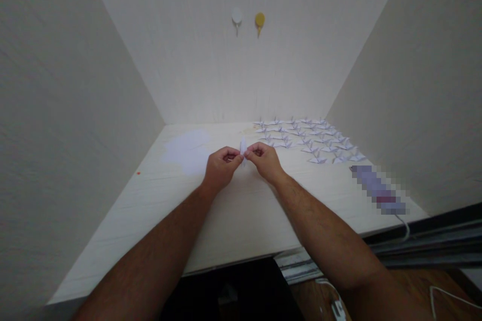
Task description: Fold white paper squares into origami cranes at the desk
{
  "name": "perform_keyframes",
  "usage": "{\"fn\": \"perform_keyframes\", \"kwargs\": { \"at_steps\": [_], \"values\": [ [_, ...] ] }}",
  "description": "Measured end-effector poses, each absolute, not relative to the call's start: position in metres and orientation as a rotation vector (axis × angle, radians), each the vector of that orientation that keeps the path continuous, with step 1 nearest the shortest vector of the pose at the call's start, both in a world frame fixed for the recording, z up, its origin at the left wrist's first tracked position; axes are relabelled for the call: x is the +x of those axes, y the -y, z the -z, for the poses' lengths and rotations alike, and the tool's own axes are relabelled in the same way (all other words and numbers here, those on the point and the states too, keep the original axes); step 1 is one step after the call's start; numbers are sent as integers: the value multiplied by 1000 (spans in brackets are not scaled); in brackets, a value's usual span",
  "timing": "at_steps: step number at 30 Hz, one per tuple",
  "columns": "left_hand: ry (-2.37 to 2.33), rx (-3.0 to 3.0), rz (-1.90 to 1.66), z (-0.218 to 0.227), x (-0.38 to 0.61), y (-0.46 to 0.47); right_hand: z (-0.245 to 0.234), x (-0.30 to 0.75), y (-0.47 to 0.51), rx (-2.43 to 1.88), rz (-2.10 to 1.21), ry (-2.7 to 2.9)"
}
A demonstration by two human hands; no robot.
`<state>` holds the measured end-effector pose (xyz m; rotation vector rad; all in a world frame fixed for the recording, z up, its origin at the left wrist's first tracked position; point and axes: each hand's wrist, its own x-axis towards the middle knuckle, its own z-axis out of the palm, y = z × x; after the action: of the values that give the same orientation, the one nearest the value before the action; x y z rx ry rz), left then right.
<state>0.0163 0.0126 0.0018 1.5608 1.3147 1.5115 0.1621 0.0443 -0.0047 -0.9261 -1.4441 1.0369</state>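
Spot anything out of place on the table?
Nothing much. Left hand and right hand pinch a folded paper; cranes sit in neat rows. Only a tiny red speck on the table, left side.

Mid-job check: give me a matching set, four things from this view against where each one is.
1 folded paper
2 paper cranes
3 pale sheets
4 yellow hook

A on the back wall
B pinched between left hand and right hand
C in rows on the table, far right
D lying flat, just left of the hands

Pairs: 1-B, 2-C, 3-D, 4-A
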Motion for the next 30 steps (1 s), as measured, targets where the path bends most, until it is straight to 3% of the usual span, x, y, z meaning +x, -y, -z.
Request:
{"fn": "perform_keyframes", "kwargs": {
  "at_steps": [30],
  "values": [
    [-1357,1318,-1542,-6,23,-11,8,154,-44,-902,-1158,1318]
  ]
}}
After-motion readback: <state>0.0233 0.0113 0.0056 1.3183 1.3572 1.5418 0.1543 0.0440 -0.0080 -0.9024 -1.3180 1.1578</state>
